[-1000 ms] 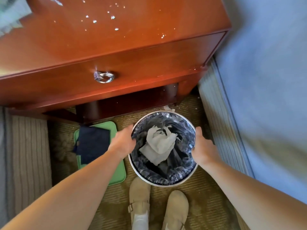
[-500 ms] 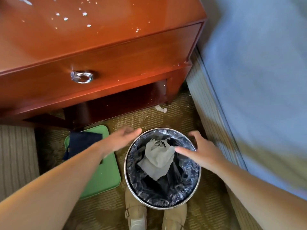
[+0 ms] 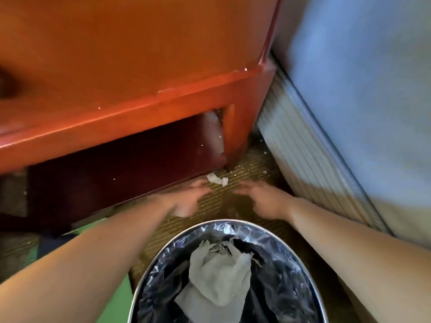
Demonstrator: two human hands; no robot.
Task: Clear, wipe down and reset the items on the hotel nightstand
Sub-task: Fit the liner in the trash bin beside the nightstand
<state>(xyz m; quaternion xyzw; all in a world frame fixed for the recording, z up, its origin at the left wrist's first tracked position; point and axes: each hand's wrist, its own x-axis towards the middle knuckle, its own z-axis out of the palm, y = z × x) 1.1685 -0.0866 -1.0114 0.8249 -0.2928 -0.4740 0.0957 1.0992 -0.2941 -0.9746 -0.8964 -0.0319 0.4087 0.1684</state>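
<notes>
A small white paper scrap [image 3: 217,179] lies on the carpet at the foot of the red-brown wooden nightstand [image 3: 144,94]. My left hand [image 3: 189,199] is just left of the scrap and my right hand [image 3: 263,199] just right of it, both low over the carpet with fingers spread and empty, blurred by motion. Neither hand touches the scrap as far as I can see. The round metal waste bin [image 3: 310,271] with a black liner stands close in front of me, holding a crumpled grey paper towel [image 3: 219,273].
The bed's blue cover [image 3: 363,85] and its striped base [image 3: 310,169] run along the right. A green tray [image 3: 116,297] lies on the carpet at the lower left, mostly behind my left arm. The nightstand's dark open space [image 3: 121,166] sits under its drawer.
Both hands have let go of the bin and moved forward over the carpet to either side of the scrap. The view has dropped closer to the floor.
</notes>
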